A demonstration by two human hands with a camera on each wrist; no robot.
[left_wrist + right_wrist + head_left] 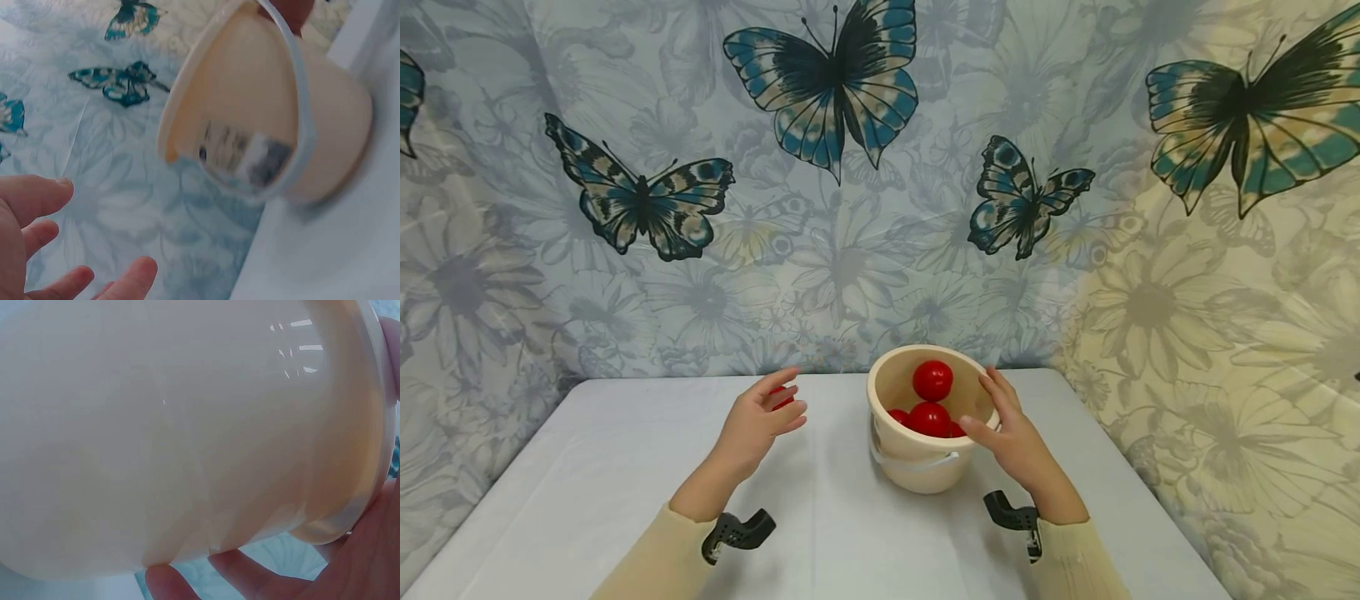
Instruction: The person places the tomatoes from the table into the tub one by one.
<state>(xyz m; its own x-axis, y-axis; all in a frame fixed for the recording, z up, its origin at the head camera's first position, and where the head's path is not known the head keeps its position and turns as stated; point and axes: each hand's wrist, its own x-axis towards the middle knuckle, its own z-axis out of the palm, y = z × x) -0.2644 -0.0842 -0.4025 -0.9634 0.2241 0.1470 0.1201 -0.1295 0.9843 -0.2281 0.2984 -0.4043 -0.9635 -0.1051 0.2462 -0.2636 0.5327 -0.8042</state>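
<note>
A cream bucket (917, 471) stands upright on the table, right of centre, its white handle (304, 94) hanging down in front. Several red balls (929, 419) lie inside it, one red ball (933, 380) higher than the others. My right hand (1017, 442) holds the bucket at its right side, thumb by the rim; more fingers (247, 575) lie along its outer wall. Left of the bucket, my left hand (751, 429) has its fingers spread. A red ball (782, 398) shows partly behind those fingers; the left wrist view shows nothing between the fingers (137, 278).
A white cloth covers the table (625, 450). Behind it hangs a backdrop (850, 275) printed with flowers and butterflies, which also runs along the sides. A black wrist mount (741, 531) sits on the left sleeve, and another black mount (1011, 512) on the right.
</note>
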